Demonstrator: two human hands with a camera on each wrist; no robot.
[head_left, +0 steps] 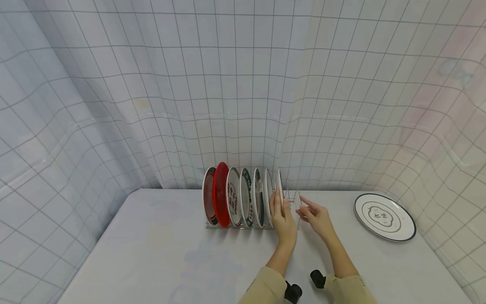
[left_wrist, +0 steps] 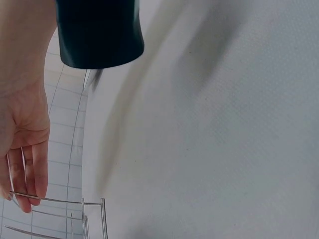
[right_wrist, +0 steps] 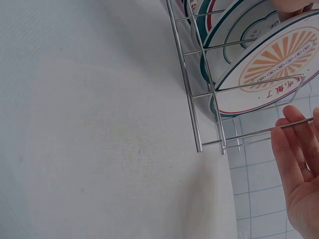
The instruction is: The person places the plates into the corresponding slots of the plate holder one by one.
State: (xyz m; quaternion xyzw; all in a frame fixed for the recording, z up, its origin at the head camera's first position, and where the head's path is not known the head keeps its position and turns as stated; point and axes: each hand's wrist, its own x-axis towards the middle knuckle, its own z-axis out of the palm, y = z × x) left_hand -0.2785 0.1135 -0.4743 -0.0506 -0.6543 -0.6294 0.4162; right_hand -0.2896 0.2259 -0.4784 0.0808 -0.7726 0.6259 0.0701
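My left hand (head_left: 284, 226) holds the rightmost white plate (head_left: 280, 181) at its near side, fingers on one face and thumb toward the other. In the right wrist view that plate (right_wrist: 279, 69) shows an orange sunburst and red lettering, standing on edge in a wire dish rack (right_wrist: 194, 94). My right hand (head_left: 317, 219) pinches the rack's right end wire between fingertips and thumb. That hand (left_wrist: 27, 134) also appears at the wire in the left wrist view. Left of the held plate, several patterned plates (head_left: 246, 196) and a red plate (head_left: 221, 194) stand upright.
A white plate with a dark rim (head_left: 385, 217) lies flat on the white table (head_left: 152, 253) at the right. Grid-patterned curtains (head_left: 243, 84) hang behind and on both sides. Black wrist cameras (head_left: 293, 292) sit close together between the forearms.
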